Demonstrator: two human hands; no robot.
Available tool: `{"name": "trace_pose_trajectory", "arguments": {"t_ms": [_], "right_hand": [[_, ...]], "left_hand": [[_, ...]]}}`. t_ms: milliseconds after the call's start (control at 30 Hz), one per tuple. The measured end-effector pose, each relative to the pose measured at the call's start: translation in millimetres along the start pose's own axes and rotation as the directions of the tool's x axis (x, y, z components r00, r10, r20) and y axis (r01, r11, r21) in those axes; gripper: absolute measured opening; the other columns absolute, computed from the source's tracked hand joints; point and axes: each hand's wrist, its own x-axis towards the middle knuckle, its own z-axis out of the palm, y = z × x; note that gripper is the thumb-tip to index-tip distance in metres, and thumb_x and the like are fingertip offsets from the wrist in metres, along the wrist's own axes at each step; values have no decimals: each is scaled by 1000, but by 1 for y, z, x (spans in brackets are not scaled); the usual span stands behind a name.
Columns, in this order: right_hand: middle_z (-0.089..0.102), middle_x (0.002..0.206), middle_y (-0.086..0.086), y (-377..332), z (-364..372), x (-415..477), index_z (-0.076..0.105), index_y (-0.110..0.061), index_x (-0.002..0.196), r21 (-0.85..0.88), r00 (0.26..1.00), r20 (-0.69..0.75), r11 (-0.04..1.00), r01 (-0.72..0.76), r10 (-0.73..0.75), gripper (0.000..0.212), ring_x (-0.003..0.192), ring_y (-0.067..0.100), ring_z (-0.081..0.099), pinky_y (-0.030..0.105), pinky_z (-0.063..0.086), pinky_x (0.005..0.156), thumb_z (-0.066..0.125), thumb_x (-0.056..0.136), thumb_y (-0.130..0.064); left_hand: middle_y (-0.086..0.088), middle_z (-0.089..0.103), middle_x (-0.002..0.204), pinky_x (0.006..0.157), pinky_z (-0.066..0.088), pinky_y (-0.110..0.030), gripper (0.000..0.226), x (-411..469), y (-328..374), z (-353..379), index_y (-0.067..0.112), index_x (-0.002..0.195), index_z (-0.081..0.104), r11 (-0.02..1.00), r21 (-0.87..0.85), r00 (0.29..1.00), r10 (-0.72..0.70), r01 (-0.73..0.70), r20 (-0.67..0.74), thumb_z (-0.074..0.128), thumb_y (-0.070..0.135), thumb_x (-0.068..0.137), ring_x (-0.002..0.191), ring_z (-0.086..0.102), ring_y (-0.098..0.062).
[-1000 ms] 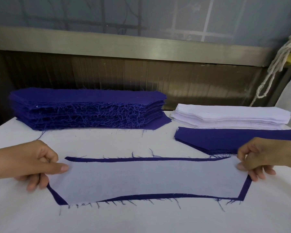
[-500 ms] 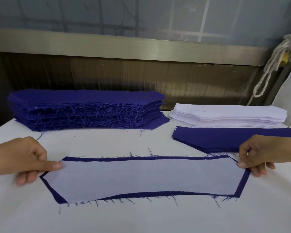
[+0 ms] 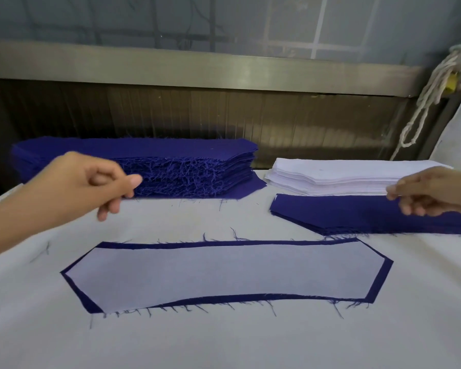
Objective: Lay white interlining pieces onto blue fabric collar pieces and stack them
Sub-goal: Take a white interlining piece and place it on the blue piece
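Since the earlier frame, both hands are off the ends of the laid pair and raised toward the upper half of the frame; the pair lies in the same place.

The left fingers [image 3: 109, 206] are loosely curled with the thumb extended, and they hold nothing. The left hand [image 3: 91, 182] hangs at centre left, in front of the tall blue stack [image 3: 192, 166]. The right fingers [image 3: 410, 209] are loosely curled and hold nothing. The right hand [image 3: 434, 193] sits at the right edge, over the low blue stack [image 3: 357, 214]; whether the fingertips touch that stack cannot be told.

The white interlining piece [image 3: 224, 272] lies flat at lower centre on one blue collar piece [image 3: 381, 280]. The blue shows as a narrow border on all sides, with frayed threads along the near edge.

The tall blue stack stands at upper left of the white table cover [image 3: 224, 342]. The white interlining stack [image 3: 343, 174] stands at centre right, just behind the low blue stack.

Behind the table a metal rail [image 3: 197, 67] runs across the frame. A white rope [image 3: 423, 107] hangs at upper right.
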Motion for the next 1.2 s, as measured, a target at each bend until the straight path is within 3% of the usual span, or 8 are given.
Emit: {"name": "trace_pose_trajectory", "arguments": {"t_ms": [233, 333, 400, 533, 733, 867, 1033, 1200], "right_hand": [[75, 67, -2, 22, -43, 30, 74, -12, 95, 223, 920, -389, 974, 43, 49, 10, 50, 5, 66, 18, 47, 45, 67, 94, -19], [71, 57, -9, 33, -54, 38, 71, -7, 101, 271, 881, -465, 962, 42, 93, 12, 65, 12, 64, 26, 47, 62, 66, 95, -17], [68, 52, -10, 40, -60, 43, 70, -3, 103, 271, 854, -512, 961, 60, 91, 12, 64, 12, 61, 26, 44, 61, 65, 95, -12], [69, 86, 13, 55, -72, 62, 71, 6, 109, 185, 772, -633, 980, 76, 60, 21, 87, 25, 54, 25, 40, 59, 65, 94, -7], [71, 105, 22, 73, -82, 92, 76, 2, 100, -5, 703, -711, 999, -32, 19, 19, 97, 37, 62, 41, 50, 85, 66, 91, -11], [70, 101, 22, 76, -84, 109, 77, -2, 98, -151, 728, -685, 976, -157, 11, 21, 90, 38, 61, 42, 50, 83, 65, 93, -19], [67, 111, 25, 76, -81, 128, 72, 1, 103, -255, 699, -716, 930, -265, 3, 25, 103, 44, 61, 41, 48, 84, 59, 95, -19], [66, 95, 23, 76, -81, 136, 70, 2, 92, -291, 689, -725, 911, -291, -11, 19, 81, 38, 55, 37, 42, 74, 63, 92, -15]], "left_hand": [[14, 74, 75, 74, 55, -20, 14, 57, 84, 70, 28, 91, 71, 937, -4, 937, 349, -349, 4, 60, 36, 94, 74, 69, 3], [16, 72, 85, 75, 52, -10, 13, 85, 115, 109, 22, 104, 72, 889, -20, 889, 458, -458, 13, 61, 27, 97, 84, 65, 5], [15, 70, 91, 73, 48, -5, 16, 103, 134, 134, 19, 109, 72, 856, -27, 856, 516, -516, 25, 61, 24, 98, 85, 65, 4], [7, 68, 96, 72, 46, -6, 19, 138, 162, 181, 13, 111, 71, 801, 35, 801, 595, -598, 65, 58, 20, 99, 82, 62, -1], [-3, 66, 106, 85, 53, -39, 25, 181, 173, 233, 13, 108, 72, 804, 230, 836, 535, -548, 125, 48, 16, 102, 95, 63, -21], [-9, 59, 116, 87, 52, -37, 27, 195, 161, 250, 15, 118, 69, 809, 333, 874, 467, -484, 137, 48, 7, 102, 102, 60, -24], [-8, 62, 113, 83, 52, -31, 23, 203, 153, 256, 11, 114, 71, 862, 285, 907, 412, -420, 88, 51, 13, 102, 98, 61, -21], [-4, 70, 100, 75, 48, -27, 19, 208, 152, 252, 11, 105, 75, 897, 192, 916, 383, -399, 115, 60, 21, 99, 85, 62, -14]]}}
